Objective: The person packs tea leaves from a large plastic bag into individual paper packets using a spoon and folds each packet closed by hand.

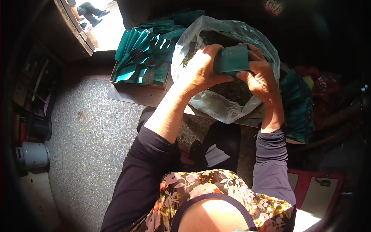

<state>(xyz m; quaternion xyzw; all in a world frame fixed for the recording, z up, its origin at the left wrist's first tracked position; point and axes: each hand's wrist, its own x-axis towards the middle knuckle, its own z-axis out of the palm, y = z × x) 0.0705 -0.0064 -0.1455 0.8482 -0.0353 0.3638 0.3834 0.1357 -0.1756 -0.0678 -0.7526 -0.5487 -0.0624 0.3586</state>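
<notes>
A small flat teal packet [233, 60] is held up between both hands over a clear plastic bag [218, 105]. My left hand [206, 69] grips its left edge, fingers behind it. On its right edge, my right hand [259, 73] closes with the thumb at the lower corner. Small light markings show on the packet's upper left. Inside the open bag lies dark, loose, leafy material [234, 92], partly hidden by the hands and packet. Whether the packet has anything in it cannot be seen.
Left of the bag stands a box [113, 77] crowded with teal packets [135, 48]. More teal packets [295, 100] are at the right, near a red plastic bag [326, 83]. Speckled floor [89, 131] lies below left. A person's legs [91, 15] show outside the doorway.
</notes>
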